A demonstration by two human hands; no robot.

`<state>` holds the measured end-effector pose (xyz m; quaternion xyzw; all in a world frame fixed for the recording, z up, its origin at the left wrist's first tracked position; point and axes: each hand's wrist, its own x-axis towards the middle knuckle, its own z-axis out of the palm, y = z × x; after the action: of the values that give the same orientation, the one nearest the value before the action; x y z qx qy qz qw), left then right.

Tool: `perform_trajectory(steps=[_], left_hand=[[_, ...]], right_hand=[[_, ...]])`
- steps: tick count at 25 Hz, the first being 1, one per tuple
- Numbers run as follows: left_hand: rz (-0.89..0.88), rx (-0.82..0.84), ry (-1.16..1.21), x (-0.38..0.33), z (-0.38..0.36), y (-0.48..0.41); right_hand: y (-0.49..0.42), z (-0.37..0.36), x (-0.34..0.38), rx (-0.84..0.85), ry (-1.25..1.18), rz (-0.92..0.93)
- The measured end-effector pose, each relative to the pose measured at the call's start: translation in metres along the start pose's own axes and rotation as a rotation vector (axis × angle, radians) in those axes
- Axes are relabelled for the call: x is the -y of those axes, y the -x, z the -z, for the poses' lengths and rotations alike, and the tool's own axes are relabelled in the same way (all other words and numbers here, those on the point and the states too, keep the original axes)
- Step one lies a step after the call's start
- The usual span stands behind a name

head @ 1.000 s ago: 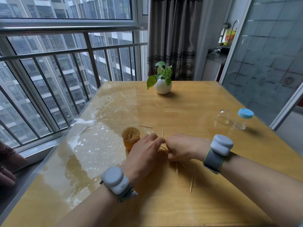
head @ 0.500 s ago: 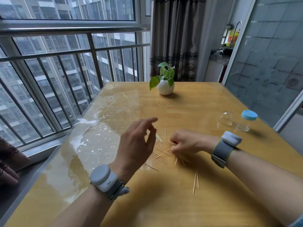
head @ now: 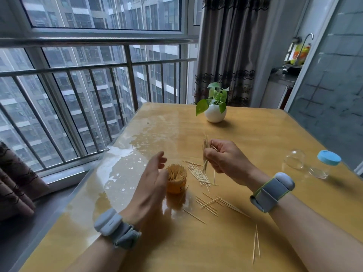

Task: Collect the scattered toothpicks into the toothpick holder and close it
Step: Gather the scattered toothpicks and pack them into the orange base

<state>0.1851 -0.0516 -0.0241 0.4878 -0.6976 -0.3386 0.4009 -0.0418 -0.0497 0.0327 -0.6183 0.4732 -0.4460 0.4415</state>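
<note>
- I'm pinching a wooden toothpick bundle (head: 205, 152) in my right hand (head: 225, 160).
- Fingers of my left hand (head: 151, 185) are hanging wide beside the orange cylindrical holder (head: 176, 180).
- Loose toothpicks (head: 198, 173) are littering the bench (head: 255, 134); a clear glass dome (head: 293, 160) is sitting right.

My yellow wooden table (head: 275, 134) has a glossy sheet over it, glaring toward the window side. On it stands the orange toothpick holder (head: 176, 185), packed full. Loose toothpicks (head: 198, 174) lie beside it and nearer me. Farther off sit a white plant pot (head: 215, 114), a clear dome (head: 293, 160), perhaps a lid, and a blue-capped jar (head: 324, 166).
</note>
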Motion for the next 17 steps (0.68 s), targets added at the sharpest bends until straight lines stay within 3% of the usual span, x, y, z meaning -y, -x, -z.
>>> perform_trajectory(steps=[4, 8, 17], left_hand=[[0.005, 0.133, 0.049, 0.007, -0.003, 0.000], [-0.006, 0.149, 0.029, 0.005, -0.005, 0.000], [-0.071, 0.096, 0.000, 0.004, -0.018, -0.011]], right_hand=[[-0.022, -0.037, 0.002, -0.091, -0.050, 0.129], [-0.024, -0.061, -0.009, -0.156, 0.253, 0.300], [-0.011, -0.063, -0.031, -0.084, 0.597, 0.356]])
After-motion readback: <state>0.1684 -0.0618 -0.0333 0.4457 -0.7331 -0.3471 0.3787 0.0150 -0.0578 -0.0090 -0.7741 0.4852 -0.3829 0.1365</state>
